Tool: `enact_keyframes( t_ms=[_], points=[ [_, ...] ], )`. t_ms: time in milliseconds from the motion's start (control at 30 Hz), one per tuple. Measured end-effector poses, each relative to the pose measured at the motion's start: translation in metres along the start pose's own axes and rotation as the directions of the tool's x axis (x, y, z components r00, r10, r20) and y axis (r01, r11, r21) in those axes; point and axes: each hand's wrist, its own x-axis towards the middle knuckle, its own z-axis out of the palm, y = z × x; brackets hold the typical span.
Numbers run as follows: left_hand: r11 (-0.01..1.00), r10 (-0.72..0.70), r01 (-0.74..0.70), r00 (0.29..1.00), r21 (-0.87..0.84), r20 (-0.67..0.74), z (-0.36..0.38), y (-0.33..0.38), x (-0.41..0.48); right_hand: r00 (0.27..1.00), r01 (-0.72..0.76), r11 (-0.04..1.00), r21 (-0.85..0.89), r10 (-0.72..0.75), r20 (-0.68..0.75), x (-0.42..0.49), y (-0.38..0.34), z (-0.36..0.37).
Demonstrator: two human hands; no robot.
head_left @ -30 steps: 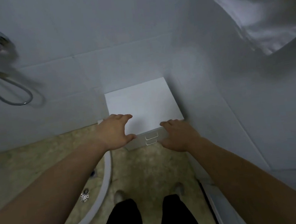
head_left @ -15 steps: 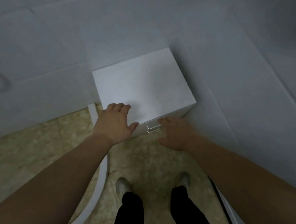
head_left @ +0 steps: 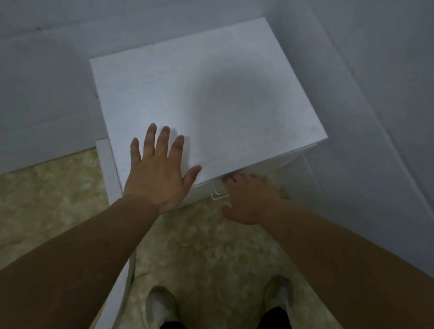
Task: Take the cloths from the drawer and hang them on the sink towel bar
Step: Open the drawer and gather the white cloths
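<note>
A white drawer cabinet (head_left: 202, 85) stands on the floor in the corner of two pale walls. My left hand (head_left: 157, 170) lies flat on its top near the front left edge, fingers spread. My right hand (head_left: 251, 198) reaches under the front edge, its fingertips at the top drawer front beside a thin wire handle (head_left: 219, 195). The fingers curl out of sight, so whether they grip the drawer is unclear. No cloth and no towel bar are in view.
A curved white shower-tray rim (head_left: 117, 295) runs along the left of the beige mottled floor (head_left: 207, 259). My two feet in light socks (head_left: 161, 307) stand just before the cabinet. Walls close in behind and on the right.
The view has dropped and closed in on the cabinet. My left hand slid onto the cabinet top and flattened. My right hand moved up to the top drawer's front edge.
</note>
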Motion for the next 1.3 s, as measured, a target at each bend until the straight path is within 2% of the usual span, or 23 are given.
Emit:
enact_keyframes(
  t_ms=[133, 300, 467, 633, 667, 767, 800, 867, 933, 1000, 1100, 1167, 1200, 1233, 1300],
  points=[
    [1.000, 0.025, -0.026, 0.999, 0.011, 0.027, 0.050, 0.001, 0.014, 0.999, -0.023, 1.000, -0.020, 0.024, 0.037, 0.031, 0.014, 0.052],
    [0.999, 0.012, -0.013, 1.000, -0.041, -0.021, 0.077, -0.003, 0.041, 0.999, 0.047, 0.997, -0.065, -0.047, -0.001, 0.059, 0.023, 0.094],
    [0.999, 0.008, -0.010, 0.999, -0.040, -0.054, 0.083, 0.002, 0.049, 0.973, -0.029, 0.998, -0.063, 0.014, -0.230, 0.068, 0.015, 0.115],
    [1.000, 0.002, -0.003, 0.999, -0.030, -0.036, 0.083, 0.004, 0.047, 0.936, -0.091, 0.994, -0.064, 0.063, -0.345, 0.041, 0.013, 0.155],
    [1.000, 0.004, -0.005, 1.000, -0.023, -0.031, 0.082, 0.004, 0.047, 0.921, -0.080, 0.995, -0.065, 0.049, -0.387, 0.029, 0.015, 0.170],
    [0.999, -0.010, 0.009, 1.000, -0.034, -0.017, 0.080, 0.005, 0.048, 0.815, 0.017, 0.999, -0.036, -0.035, -0.578, 0.002, 0.020, 0.211],
    [0.999, -0.031, 0.031, 0.999, -0.041, -0.009, 0.080, 0.008, 0.046, 0.801, 0.043, 0.999, 0.002, -0.033, -0.597, -0.005, 0.018, 0.220],
    [0.996, -0.060, 0.059, 0.998, -0.059, -0.002, 0.084, 0.019, 0.038, 0.814, 0.071, 0.985, 0.158, 0.035, -0.579, -0.017, 0.013, 0.228],
    [0.999, -0.012, 0.011, 1.000, -0.045, -0.018, 0.089, 0.032, 0.023, 0.846, 0.055, 0.965, 0.255, 0.091, -0.526, -0.027, 0.008, 0.227],
    [0.998, 0.059, -0.059, 0.998, -0.025, -0.033, 0.094, 0.040, 0.009, 0.875, 0.016, 0.992, 0.127, 0.047, -0.481, -0.033, 0.008, 0.226],
    [0.992, 0.070, -0.075, 0.996, -0.101, -0.050, 0.097, 0.041, -0.007, 0.953, -0.082, 0.991, 0.108, 0.110, -0.283, -0.052, 0.000, 0.199],
    [0.978, 0.104, -0.118, 0.991, -0.171, -0.089, 0.100, 0.043, -0.027, 0.958, -0.033, 0.993, 0.115, 0.064, -0.279, -0.072, -0.007, 0.178],
    [0.967, 0.152, -0.170, 0.982, -0.191, -0.109, 0.103, 0.046, -0.040, 0.937, 0.040, 0.992, 0.117, 0.003, -0.350, -0.083, -0.008, 0.167],
    [0.951, 0.205, -0.229, 0.970, -0.207, -0.130, 0.105, 0.050, -0.052, 0.881, 0.128, 0.986, 0.110, -0.062, -0.469, -0.092, -0.006, 0.157],
    [0.923, 0.271, -0.306, 0.947, -0.234, -0.170, 0.107, 0.054, -0.069, 0.779, 0.267, 0.960, 0.080, -0.166, -0.605, -0.100, 0.002, 0.123]
  ],
)
